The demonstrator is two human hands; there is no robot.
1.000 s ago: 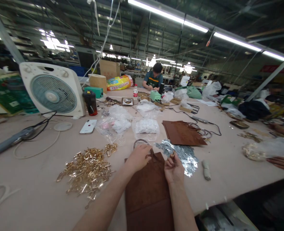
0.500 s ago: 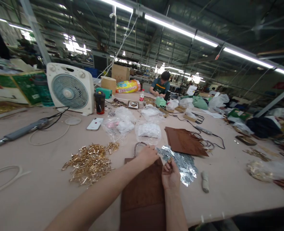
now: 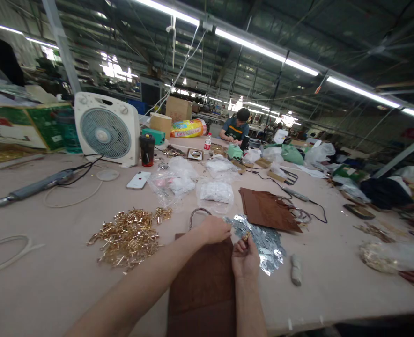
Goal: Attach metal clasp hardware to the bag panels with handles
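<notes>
My left hand (image 3: pixel 216 229) reaches across the top edge of a brown leather piece (image 3: pixel 203 281). Its fingers are bent together at the left edge of a heap of flat silver metal plates (image 3: pixel 266 248); what they pinch, if anything, is hidden. A small gold metal fitting (image 3: pixel 246 236) is pinched upright between thumb and fingers of my right hand (image 3: pixel 245 260), just right of the leather. Behind the leather's top a braided cord loop (image 3: pixel 195 215) sticks up. To the left lies a loose pile of gold fittings (image 3: pixel 128 241).
More brown leather pieces (image 3: pixel 268 210) lie beyond the plates. Clear plastic bags (image 3: pixel 216 194), a phone (image 3: pixel 138 180), a fan (image 3: pixel 107 131) and a corded grey tool (image 3: pixel 34 186) are around the table. A wrapped roll (image 3: pixel 296 270) lies at right. A co-worker (image 3: pixel 235 126) sits opposite.
The view has shifted a little. My left hand has dipped slightly at the plates, and the leather sits slightly further left in view. My right hand keeps its hold on the gold fitting.
</notes>
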